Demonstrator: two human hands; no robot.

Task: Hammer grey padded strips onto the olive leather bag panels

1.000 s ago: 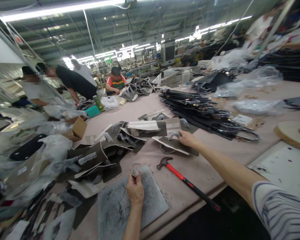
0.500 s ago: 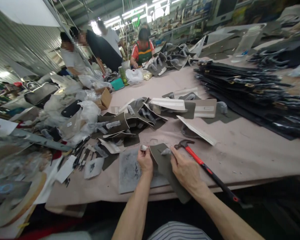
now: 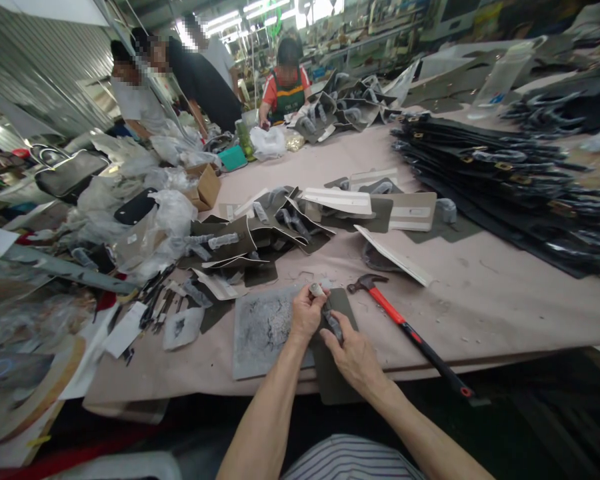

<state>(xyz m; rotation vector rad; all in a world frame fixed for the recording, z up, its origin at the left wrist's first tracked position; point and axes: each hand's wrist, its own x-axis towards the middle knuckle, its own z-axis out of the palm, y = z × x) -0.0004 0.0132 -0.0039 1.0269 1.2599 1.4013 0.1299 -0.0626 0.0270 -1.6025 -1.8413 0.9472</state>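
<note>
The left hand (image 3: 306, 320) pinched a small pale object (image 3: 317, 289) above the dark panel (image 3: 337, 380), which lay at the near edge of the desk (image 3: 480, 307), overlapping the right side of a grey slab (image 3: 260, 333). The right hand (image 3: 357, 360) gripped the panel's plastic-wrapped handle (image 3: 334, 325) between thumb and fingers. A red-and-black hammer (image 3: 405, 327) rested just to the right; black panels (image 3: 480, 177) were piled farther right.

Table (image 3: 480, 303) is done in a dusty pink, hammer (image 3: 414, 335) is split between bright red and black. The slab (image 3: 260, 330) is mottled in greys, while the held panel (image 3: 339, 377) is toned drab olive-grey. Shirt (image 3: 350, 460) is striped dark on white, stacked pieces (image 3: 485, 177) are kept black, flecked with gold.
</note>
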